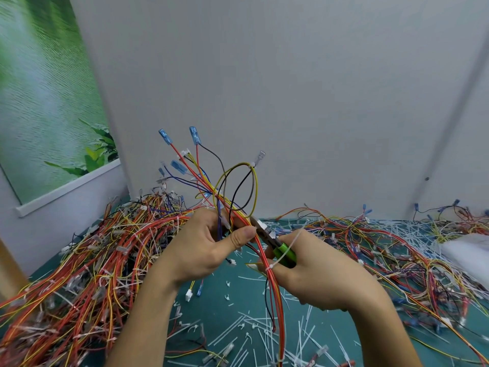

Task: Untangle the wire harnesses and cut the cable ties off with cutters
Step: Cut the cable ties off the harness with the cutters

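Right hand (317, 271) gripping green-handled cutters (284, 251), left hand (201, 247) pinching thin wire harness (276, 295)

Left hand (201, 246) and right hand (313, 270) raised close together, both gripping.

The teal table (209, 313) bears heaps of wire harnesses (79, 260) and scattered cut cable ties (260, 332).

The held harness (211, 190) is rising from the left hand (201, 247), with the cutters (277, 247) in the right hand (317, 274) just right of it. A left heap (92, 255) and a right heap (397, 250) are flanking both on the table (211, 313); cut ties (264, 335) are lying beneath.
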The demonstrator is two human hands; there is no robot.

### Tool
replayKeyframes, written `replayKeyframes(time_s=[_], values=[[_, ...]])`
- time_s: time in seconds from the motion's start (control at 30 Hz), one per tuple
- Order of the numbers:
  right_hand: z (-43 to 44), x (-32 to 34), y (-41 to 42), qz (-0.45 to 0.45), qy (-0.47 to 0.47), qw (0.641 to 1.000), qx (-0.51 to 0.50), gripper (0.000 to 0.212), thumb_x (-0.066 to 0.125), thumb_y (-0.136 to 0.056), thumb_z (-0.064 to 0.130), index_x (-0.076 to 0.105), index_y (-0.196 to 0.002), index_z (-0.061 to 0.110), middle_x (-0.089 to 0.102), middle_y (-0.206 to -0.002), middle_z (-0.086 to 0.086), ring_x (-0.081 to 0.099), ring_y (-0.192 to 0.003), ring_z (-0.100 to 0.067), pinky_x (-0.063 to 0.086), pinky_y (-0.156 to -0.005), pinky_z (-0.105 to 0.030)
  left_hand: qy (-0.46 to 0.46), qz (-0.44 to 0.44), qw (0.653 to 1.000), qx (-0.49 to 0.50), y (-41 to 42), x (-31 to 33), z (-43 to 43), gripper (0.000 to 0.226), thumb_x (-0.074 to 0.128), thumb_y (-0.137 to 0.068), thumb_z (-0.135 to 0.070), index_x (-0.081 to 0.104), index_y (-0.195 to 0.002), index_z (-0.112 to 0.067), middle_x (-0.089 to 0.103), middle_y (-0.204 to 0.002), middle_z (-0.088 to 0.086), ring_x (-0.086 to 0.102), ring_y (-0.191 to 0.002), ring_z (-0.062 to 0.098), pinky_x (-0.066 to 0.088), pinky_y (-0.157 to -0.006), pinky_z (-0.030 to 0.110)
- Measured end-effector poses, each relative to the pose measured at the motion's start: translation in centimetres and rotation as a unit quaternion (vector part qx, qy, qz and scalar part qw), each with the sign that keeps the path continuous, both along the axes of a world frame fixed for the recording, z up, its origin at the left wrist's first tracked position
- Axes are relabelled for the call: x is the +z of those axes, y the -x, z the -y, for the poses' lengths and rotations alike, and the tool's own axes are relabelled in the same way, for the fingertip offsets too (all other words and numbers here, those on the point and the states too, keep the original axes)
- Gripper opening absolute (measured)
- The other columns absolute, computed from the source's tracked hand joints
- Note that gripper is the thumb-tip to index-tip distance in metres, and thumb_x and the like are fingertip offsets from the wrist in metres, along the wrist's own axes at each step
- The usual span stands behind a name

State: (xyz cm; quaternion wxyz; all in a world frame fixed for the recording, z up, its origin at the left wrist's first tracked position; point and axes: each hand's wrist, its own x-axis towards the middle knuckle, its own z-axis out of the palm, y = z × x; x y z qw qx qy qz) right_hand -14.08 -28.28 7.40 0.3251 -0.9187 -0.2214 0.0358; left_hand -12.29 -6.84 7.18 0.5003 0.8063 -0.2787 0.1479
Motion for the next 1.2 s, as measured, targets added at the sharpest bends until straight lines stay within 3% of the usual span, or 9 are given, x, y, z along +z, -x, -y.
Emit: replayKeyframes(time_s=[0.13, 0.7, 0.93, 1.07, 1.2], values=[[-0.34, -0.09, -0.23, -0.006, -0.005, 1.0, -0.007, 0.031, 0.061, -0.099, 0.04, 0.06, -0.085, 0.012, 0.046, -0.056, -0.001, 0.044, -0.047, -0.019, 0.04, -0.044, -0.03, -0.006, 0.002, 1.0, 0.004, -0.07, -0.03, -0.2, 0.011, 0.064, -0.087, -0.053, 0.072, -0.08, -0.05, 0.073, -0.075, -0.021, 0.069, -0.074, 0.0, 0.047, -0.069, 0.008], [-0.02, 0.33, 0.18, -0.004, 0.004, 1.0, 0.012, 0.025, 0.061, -0.098, 0.036, 0.057, -0.079, 0.021, 0.044, -0.055, 0.004, 0.045, -0.051, -0.015, 0.034, -0.04, -0.02, -0.013, 0.006, 1.0, -0.006, 0.03, 0.08, -0.17, 0.014, 0.065, -0.089, -0.047, 0.072, -0.077, -0.05, 0.072, -0.077, -0.025, 0.07, -0.078, -0.003, 0.047, -0.071, 0.007], [-0.05, 0.38, 0.32, -0.007, 0.01, 1.0, 0.014, 0.023, 0.06, -0.097, 0.035, 0.055, -0.076, 0.027, 0.046, -0.054, 0.005, 0.042, -0.047, -0.013, 0.036, -0.043, -0.021, -0.019, 0.003, 1.0, 0.0, 0.05, 0.05, -0.13, 0.014, 0.064, -0.085, -0.056, 0.072, -0.075, -0.051, 0.072, -0.075, -0.024, 0.069, -0.076, -0.001, 0.047, -0.069, 0.009], [-0.28, 0.34, 0.24, -0.001, 0.013, 1.0, 0.006, 0.022, 0.061, -0.097, 0.039, 0.06, -0.082, 0.022, 0.048, -0.058, 0.003, 0.044, -0.048, -0.014, 0.042, -0.049, -0.03, -0.017, 0.0, 1.0, 0.0, -0.05, -0.04, -0.18, 0.013, 0.064, -0.085, -0.057, 0.072, -0.077, -0.05, 0.072, -0.077, -0.022, 0.07, -0.078, 0.001, 0.049, -0.07, 0.011], [-0.42, 0.27, 0.17, 0.004, 0.015, 1.0, -0.001, 0.024, 0.062, -0.097, 0.039, 0.058, -0.077, 0.026, 0.049, -0.053, 0.007, 0.044, -0.045, -0.01, 0.04, -0.043, -0.022, -0.012, -0.004, 1.0, 0.0, -0.11, -0.1, -0.23, 0.013, 0.064, -0.084, -0.058, 0.072, -0.079, -0.049, 0.073, -0.078, -0.021, 0.071, -0.08, 0.002, 0.049, -0.072, 0.011]])
